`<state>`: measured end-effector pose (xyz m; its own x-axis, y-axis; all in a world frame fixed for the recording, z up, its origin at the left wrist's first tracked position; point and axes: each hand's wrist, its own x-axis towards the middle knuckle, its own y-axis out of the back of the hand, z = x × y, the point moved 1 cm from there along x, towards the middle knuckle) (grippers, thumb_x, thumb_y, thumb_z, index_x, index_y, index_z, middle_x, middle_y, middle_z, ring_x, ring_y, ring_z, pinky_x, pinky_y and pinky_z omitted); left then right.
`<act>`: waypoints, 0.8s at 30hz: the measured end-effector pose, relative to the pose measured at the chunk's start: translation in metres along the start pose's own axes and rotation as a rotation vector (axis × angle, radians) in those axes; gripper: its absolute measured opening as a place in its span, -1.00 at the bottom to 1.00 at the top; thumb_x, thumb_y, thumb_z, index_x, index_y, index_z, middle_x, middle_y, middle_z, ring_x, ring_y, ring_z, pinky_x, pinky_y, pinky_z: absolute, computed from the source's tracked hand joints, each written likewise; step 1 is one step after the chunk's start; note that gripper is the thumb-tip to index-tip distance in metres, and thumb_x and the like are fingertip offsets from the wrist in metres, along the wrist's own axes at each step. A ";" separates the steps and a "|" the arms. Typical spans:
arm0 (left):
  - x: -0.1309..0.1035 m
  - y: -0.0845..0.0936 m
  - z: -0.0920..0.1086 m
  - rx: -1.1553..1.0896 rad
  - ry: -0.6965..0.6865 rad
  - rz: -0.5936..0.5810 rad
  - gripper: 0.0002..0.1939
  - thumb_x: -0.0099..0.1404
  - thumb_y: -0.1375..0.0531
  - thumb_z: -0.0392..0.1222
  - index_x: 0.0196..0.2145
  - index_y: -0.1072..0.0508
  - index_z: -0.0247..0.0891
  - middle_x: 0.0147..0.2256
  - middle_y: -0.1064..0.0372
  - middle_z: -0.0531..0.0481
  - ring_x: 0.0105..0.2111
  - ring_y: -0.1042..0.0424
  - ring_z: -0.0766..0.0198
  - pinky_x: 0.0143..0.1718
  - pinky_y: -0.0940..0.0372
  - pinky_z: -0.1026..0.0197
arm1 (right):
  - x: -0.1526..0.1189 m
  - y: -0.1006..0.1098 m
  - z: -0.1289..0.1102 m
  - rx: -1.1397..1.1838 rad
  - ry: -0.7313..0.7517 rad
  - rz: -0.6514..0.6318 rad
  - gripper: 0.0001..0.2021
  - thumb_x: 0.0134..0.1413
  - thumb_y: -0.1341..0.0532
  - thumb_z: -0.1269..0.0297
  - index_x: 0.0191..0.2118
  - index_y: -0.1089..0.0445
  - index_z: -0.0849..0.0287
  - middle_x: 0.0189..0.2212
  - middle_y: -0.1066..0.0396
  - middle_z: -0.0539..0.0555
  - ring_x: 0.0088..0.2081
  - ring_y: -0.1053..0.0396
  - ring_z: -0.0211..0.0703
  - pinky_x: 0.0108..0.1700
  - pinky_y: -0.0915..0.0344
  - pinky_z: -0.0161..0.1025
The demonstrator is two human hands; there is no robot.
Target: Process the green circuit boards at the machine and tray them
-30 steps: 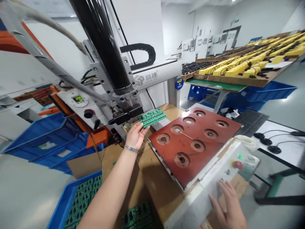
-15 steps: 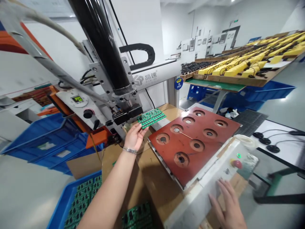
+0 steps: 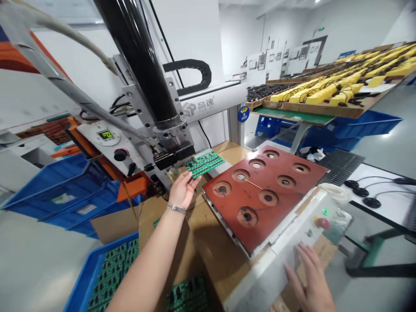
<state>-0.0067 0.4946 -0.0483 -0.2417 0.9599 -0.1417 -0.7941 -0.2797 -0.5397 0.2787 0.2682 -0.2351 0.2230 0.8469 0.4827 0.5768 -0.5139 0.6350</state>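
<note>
My left hand [image 3: 183,188], a metal bracelet at its wrist, is closed on the near edge of a green circuit board [image 3: 206,164]. The board is tilted beside the black head of the machine [image 3: 173,156]. To the right of it lies a red-brown plate [image 3: 227,210] with several round recesses and a thin stick across it. My right hand [image 3: 308,275] rests with fingers apart on the white control box [image 3: 279,255], holding nothing, near a red button [image 3: 322,223] and a lit green one.
A blue bin [image 3: 79,277] of green boards stands at the lower left, and more boards [image 3: 187,294] lie at the bottom centre. Stacked blue crates [image 3: 39,190] are at the left. Black round parts with cables [image 3: 371,202] lie on the right table.
My left hand and the circuit board have shifted slightly down and to the left. My right hand stays in the same place.
</note>
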 end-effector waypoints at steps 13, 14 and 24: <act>-0.008 0.004 0.006 0.004 -0.009 -0.035 -0.87 0.17 -0.15 -0.50 -0.47 -0.42 -0.37 -0.43 -0.45 0.01 -0.37 -0.45 0.29 -0.28 -0.42 0.14 | 0.001 -0.001 0.002 0.004 0.015 0.010 -0.43 0.13 -0.05 -0.02 0.15 -0.06 0.23 0.05 -0.17 0.32 0.16 -0.07 0.27 0.06 -0.17 0.26; -0.008 0.004 0.006 0.004 -0.010 -0.036 -0.87 0.17 -0.16 -0.50 -0.47 -0.42 -0.37 -0.43 -0.45 0.02 -0.37 -0.45 0.29 -0.29 -0.42 0.14 | 0.001 -0.001 0.002 0.004 0.015 0.010 -0.43 0.13 -0.05 -0.02 0.15 -0.06 0.24 0.05 -0.18 0.32 0.16 -0.07 0.28 0.07 -0.17 0.26; -0.011 0.005 0.007 0.021 0.002 -0.058 -0.88 0.18 -0.15 -0.50 -0.45 -0.42 -0.39 -0.42 -0.45 0.02 -0.39 -0.45 0.31 -0.31 -0.42 0.16 | 0.000 0.000 0.003 -0.007 0.010 0.004 -0.42 0.13 -0.05 -0.03 0.15 -0.07 0.25 0.06 -0.18 0.32 0.16 -0.07 0.27 0.08 -0.16 0.25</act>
<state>-0.0116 0.4829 -0.0435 -0.1943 0.9745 -0.1122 -0.8184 -0.2241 -0.5292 0.2808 0.2684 -0.2370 0.2171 0.8433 0.4916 0.5702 -0.5184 0.6374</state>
